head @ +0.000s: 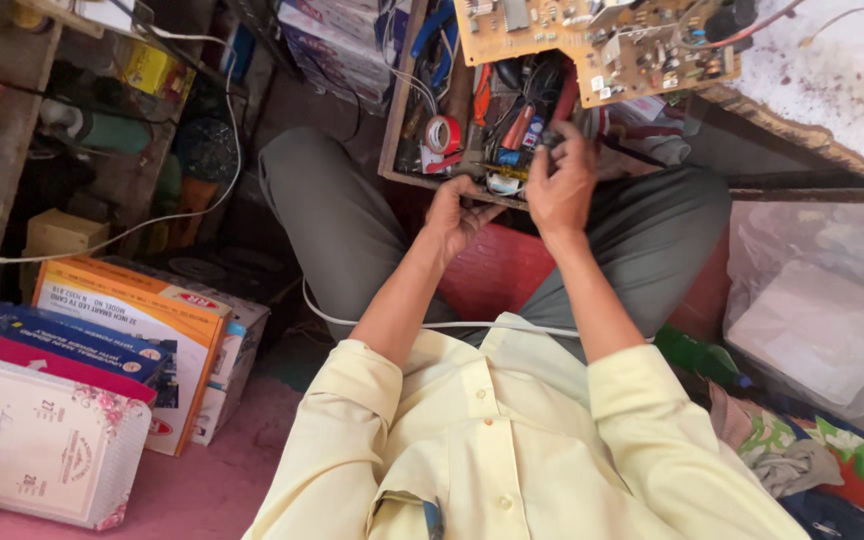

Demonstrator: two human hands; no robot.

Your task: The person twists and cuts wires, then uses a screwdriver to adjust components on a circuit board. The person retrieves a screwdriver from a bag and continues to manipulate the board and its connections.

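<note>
The wooden drawer (402, 120), open and crowded with tools, is seen just ahead of both hands, its front edge met by the left hand (455, 215). Well to the left of the fingers, an orange and white cardboard box (142, 330) and a blue carton (62, 340) are stacked beside a pale printed packet (37, 440) with a floral corner. A white cable (152, 215) is draped across the dark shelving beyond them. The left hand is held half curled, with its fingertips resting against the drawer's lower rim; nothing can be seen gripped in it. Just above those fingers, inside the drawer, a roll of red and white tape (442, 133) lies among red-handled tools (517, 125) and tangled wires. The right hand (560, 185) is raised over the drawer's near edge, its fingers pinched narrowly round a small dark object (550, 138) too small to identify. Beyond the right fingertips, a tan circuit board (592, 45), flat and studded with components, is laid across the drawer top. To the right of the fingers, crumpled clear plastic sheeting (822, 300) is bundled, with patterned cloth (812, 450) lying below it.
</note>
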